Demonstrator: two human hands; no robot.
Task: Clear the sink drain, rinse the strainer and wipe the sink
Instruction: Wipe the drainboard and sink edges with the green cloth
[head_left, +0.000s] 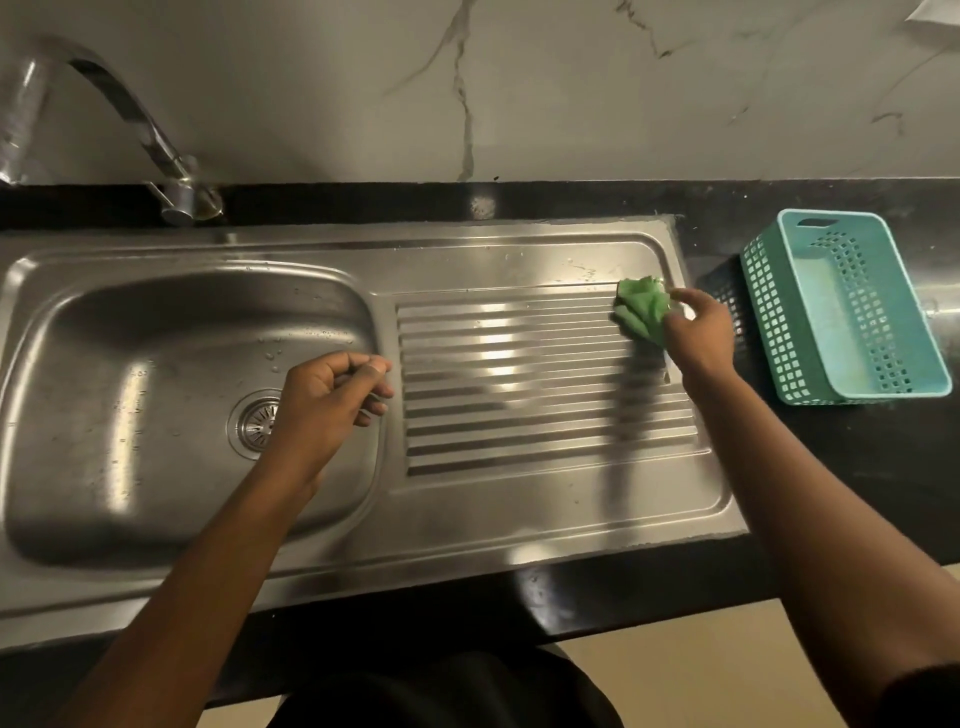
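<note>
A stainless steel sink (156, 332) fills the left of the view, with a ribbed drainboard (519, 395) to its right. The round drain strainer (254, 423) sits in the basin floor, partly hidden by my left hand (327, 405). That hand hovers over the basin's right edge with its fingers loosely curled and nothing visible in it. My right hand (698, 338) holds a crumpled green cloth (641, 309) at the drainboard's far right corner.
A curved chrome tap (130, 119) rises at the back left. A teal perforated plastic basket (841, 306) stands on the black counter (831, 493) right of the drainboard. A marble wall runs behind. Water drops dot the basin.
</note>
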